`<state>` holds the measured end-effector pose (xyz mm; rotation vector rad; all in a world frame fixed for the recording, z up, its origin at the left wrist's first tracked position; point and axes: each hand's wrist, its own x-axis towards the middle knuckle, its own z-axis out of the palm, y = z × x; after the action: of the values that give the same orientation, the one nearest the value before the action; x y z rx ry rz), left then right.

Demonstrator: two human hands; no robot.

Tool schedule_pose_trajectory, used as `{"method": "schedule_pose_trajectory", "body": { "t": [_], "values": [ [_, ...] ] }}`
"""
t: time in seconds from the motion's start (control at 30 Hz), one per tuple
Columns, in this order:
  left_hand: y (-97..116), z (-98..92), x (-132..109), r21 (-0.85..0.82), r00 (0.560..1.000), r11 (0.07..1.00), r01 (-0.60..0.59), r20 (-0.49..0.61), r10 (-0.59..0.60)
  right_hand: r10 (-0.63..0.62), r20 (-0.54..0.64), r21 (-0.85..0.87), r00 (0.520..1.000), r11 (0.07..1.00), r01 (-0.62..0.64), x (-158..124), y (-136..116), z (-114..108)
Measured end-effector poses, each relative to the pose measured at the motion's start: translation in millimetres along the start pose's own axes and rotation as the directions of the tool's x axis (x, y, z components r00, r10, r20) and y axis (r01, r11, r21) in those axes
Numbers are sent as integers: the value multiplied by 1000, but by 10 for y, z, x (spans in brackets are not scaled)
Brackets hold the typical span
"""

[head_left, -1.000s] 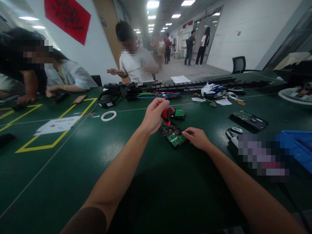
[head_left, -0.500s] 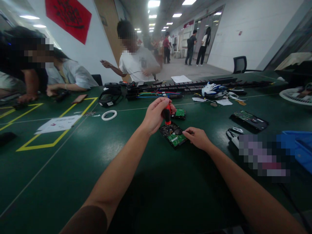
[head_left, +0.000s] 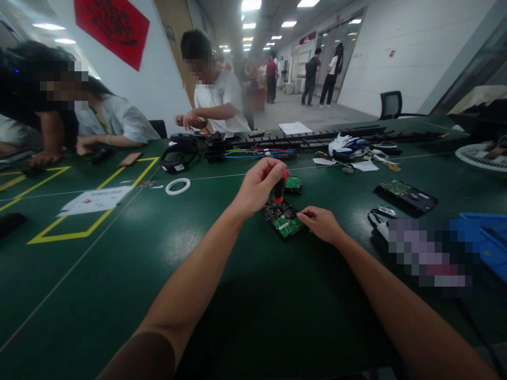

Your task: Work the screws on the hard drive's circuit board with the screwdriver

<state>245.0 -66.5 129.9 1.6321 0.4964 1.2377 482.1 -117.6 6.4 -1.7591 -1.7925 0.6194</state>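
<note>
My left hand (head_left: 259, 186) is closed around the top of a screwdriver (head_left: 279, 189) with a red and black handle. The screwdriver stands nearly upright over a hard drive (head_left: 285, 226), whose green circuit board faces up; its tip is too small to make out. On the right side, my right hand (head_left: 320, 224) pinches the drive's edge between thumb and fingers. Just behind the screwdriver lies a second green-boarded drive (head_left: 293, 183), partly hidden by my left hand.
Another hard drive (head_left: 407, 195) lies to the right, near a blue bin (head_left: 487, 237). A white tape roll (head_left: 178, 186) and a paper sheet (head_left: 95, 201) are on the left. Black rails with cables (head_left: 261, 153) and gloves (head_left: 344, 145) line the back. Several people are around.
My left hand has turned a little and shifted slightly right with the screwdriver. My right hand and the drive stay put. The person across the table has brought both hands together.
</note>
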Motion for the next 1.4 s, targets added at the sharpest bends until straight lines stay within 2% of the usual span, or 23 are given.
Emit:
{"method": "schedule_pose_trajectory", "body": {
  "t": [0.13,0.27,0.43,0.6,0.93,1.4],
  "values": [
    [99,-82,-14,152,997,987,-61,64,51,3,-3,-3,1000,1000,-3,-5,-4,-3],
    [187,-138,-34,443,983,878,-182,51,177,8,-8,-8,1000,1000,-9,-8,-1,-2],
    [229,-102,-56,568,967,783,-254,127,221,1,-6,-8,1000,1000,-1,4,18,9],
    [202,-40,-68,603,960,750,-271,112,256,2,-9,3,1000,1000,-2,7,26,20],
    [30,-80,-66,563,970,790,-243,120,213,4,3,44,1000,999,-4,4,25,13],
    [35,-89,-46,523,968,814,-251,125,218,9,0,64,1000,998,-9,-11,20,-5]
  ]
}}
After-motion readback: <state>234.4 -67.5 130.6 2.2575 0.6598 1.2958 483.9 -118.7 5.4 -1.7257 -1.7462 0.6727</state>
